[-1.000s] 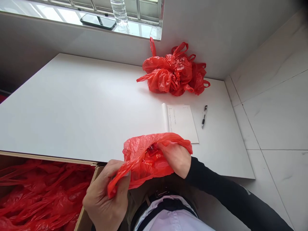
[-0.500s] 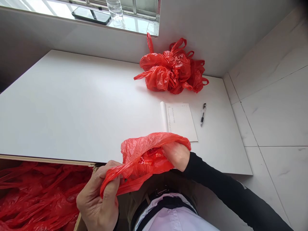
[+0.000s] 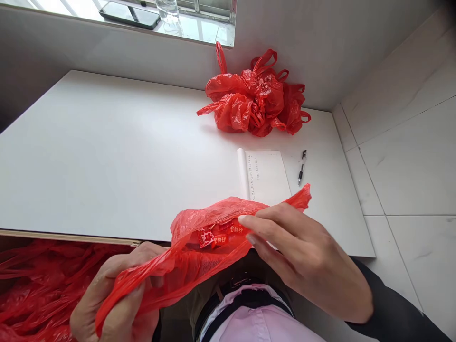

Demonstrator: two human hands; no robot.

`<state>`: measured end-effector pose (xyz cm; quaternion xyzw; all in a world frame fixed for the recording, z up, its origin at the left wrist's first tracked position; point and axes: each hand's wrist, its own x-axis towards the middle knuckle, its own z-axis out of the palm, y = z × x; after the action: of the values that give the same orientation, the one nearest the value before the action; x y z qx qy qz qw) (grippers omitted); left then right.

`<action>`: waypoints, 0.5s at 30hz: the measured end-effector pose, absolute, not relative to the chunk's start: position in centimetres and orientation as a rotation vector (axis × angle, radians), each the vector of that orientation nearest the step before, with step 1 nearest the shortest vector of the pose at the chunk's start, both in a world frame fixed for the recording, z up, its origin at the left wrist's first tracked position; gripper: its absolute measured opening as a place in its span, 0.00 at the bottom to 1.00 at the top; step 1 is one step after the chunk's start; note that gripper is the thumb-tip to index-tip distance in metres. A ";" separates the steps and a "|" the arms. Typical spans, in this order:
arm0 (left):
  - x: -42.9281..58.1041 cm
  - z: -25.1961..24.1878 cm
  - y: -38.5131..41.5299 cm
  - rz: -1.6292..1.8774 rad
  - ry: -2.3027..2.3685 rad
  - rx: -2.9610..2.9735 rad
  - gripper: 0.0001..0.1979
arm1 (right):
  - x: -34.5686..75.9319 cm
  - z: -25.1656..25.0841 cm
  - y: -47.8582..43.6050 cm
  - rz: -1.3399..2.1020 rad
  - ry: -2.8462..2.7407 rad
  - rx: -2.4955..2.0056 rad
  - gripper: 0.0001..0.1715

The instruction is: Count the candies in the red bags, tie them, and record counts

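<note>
An opened red plastic bag stretches between my hands at the table's front edge. Small red wrapped packets with pale markings show inside its mouth. My left hand grips the bag's left end, fingers wrapped round the plastic. Over the bag's right side is my right hand, fingers extended and a little apart, its fingertips near the rim. One corner of the bag sticks up behind the right hand. Whether the right thumb touches the bag is hidden.
White table with a cluster of filled red bags at the back, a notebook and a pen. A box of red bags sits at the lower left. On the sill are a phone and clear cup.
My right hand has come out of the bag and now lies over its right side. My left hand has moved left and down, pulling the bag's end with it.
</note>
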<state>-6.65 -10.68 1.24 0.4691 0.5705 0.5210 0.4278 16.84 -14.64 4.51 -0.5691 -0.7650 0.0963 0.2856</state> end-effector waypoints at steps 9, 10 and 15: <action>-8.0 0.4 -10.8 1.347 1.391 1.212 0.15 | 19.4 4.1 -15.7 -0.057 -1.778 -1.957 0.33; -8.1 0.4 -10.9 1.326 1.426 1.238 0.16 | 19.8 4.0 -15.8 -0.023 -1.759 -1.985 0.34; -8.3 0.2 -11.0 1.226 1.379 1.352 0.02 | 21.1 4.3 -16.2 0.254 -1.675 -1.981 0.10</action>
<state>-8.30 -11.04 0.22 0.5380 0.5488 0.4879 0.4139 21.10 -16.17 4.34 -0.7331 -0.6196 0.0938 0.2643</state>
